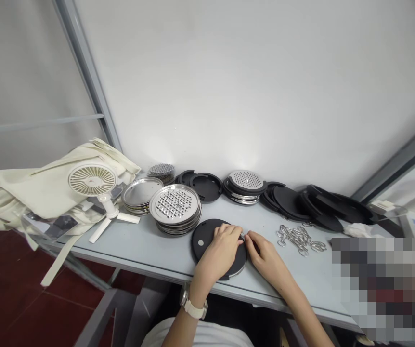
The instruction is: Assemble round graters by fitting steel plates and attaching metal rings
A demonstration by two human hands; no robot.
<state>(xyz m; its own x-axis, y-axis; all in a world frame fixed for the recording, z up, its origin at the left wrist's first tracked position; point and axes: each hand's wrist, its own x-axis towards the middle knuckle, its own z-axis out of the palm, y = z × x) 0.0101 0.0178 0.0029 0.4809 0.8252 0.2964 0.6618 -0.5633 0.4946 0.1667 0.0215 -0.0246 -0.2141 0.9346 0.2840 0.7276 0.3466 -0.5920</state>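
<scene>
The black disc (205,236) lies on the table (258,217), directly beneath the left hand's (225,241) bent fingers and at nine o'clock from the right hand (260,248), whose curled fingertips meet its two o'clock edge, though whether either hand grips anything I cannot tell.

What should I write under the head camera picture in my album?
Left hand resting on a black disc, right hand at its edge, between stacked grater plates and metal loops.
</scene>
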